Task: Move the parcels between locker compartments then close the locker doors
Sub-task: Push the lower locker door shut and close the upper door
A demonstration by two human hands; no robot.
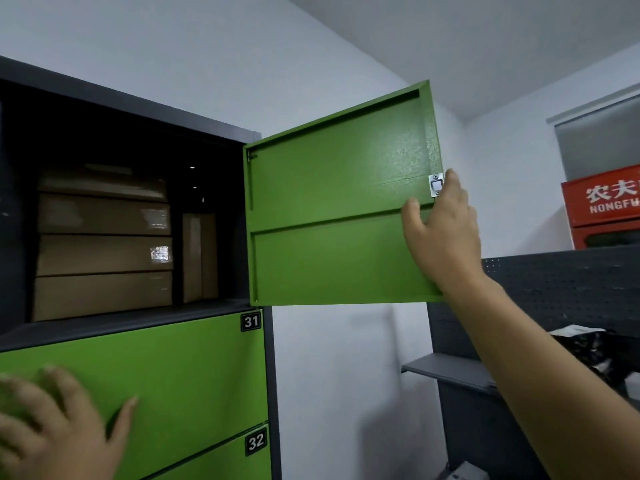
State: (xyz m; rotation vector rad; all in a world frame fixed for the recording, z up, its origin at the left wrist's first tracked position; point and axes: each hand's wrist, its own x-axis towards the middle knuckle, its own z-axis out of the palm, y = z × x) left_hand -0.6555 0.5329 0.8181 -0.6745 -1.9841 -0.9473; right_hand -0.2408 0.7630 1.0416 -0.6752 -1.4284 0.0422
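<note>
The right hand [441,233] holds the edge of the open green door [332,209], thumb in front, the rest tucked behind. Brown parcels [104,254] sit stacked in the dark top compartment [207,161]. The left hand [59,424] is blurry, spread open by door 31 [173,368].

The bare right arm stretches up, its right hand [443,230] gripping the free edge of the open green metal locker door [339,202], thumb on the inner face. The left hand [59,427], blurred, sits low with fingers spread.
</note>
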